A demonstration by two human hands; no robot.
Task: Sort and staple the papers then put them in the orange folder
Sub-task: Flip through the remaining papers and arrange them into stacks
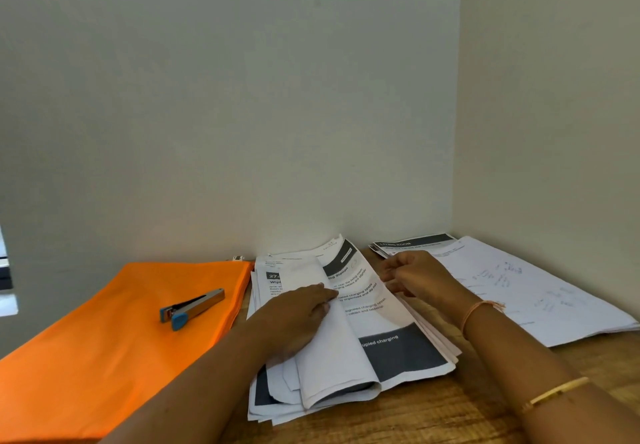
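Two hands work our papers (391, 350) at lower centre: our left hand (294, 319) lies flat, fingers straight, pinning turned-back sheets so the print shows. Our right hand (419, 279) curls at the pile's edge, and we cannot tell if it pinches. The orange folder (86, 357) waits lower left, with the stapler (192, 305) parked on it.

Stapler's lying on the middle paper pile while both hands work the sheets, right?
Not quite. The head view shows the stapler lying on the orange folder, left of the middle paper pile. The left hand and right hand are both on the sheets.
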